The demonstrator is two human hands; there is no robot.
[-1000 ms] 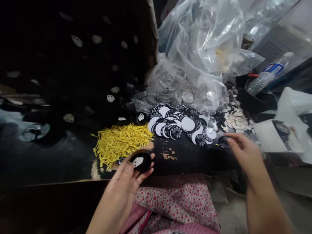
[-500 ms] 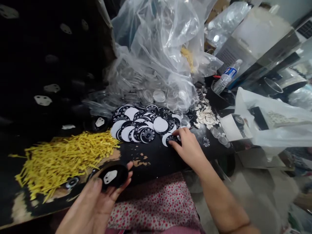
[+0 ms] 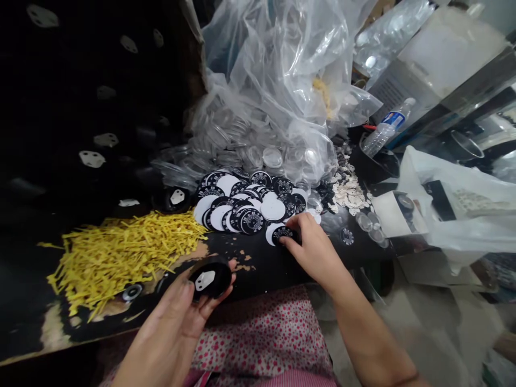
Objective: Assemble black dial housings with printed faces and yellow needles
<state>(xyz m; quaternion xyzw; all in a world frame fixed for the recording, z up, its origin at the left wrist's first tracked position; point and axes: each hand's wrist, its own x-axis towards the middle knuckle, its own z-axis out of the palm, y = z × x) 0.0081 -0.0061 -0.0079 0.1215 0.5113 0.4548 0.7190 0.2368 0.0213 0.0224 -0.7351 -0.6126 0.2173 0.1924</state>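
My left hand (image 3: 189,306) is wrapped round a round black plastic case (image 3: 220,277), tilted above the table's front edge. Inside the case lies a small white plate with holes (image 3: 205,280). At the front of a heap of black-and-white printed dial discs (image 3: 252,220), my right hand (image 3: 304,236) pinches a black dial disc (image 3: 281,234) by its right side. That disc overlaps a white-faced disc (image 3: 271,235) on the table. The dials carry white number scales.
Yellow plastic pointers (image 3: 133,242) are piled at left. Behind the dials are clear round covers (image 3: 237,150) under a plastic bag (image 3: 282,64). Small white plates (image 3: 349,193), a black container with a bottle (image 3: 382,131) and a white box (image 3: 393,215) stand right. Dark boxes rise at left.
The dial disc under my right hand has come slightly toward me, away from the heap. My left hand with the black case has shifted right and up in view; the whole view has shifted too.
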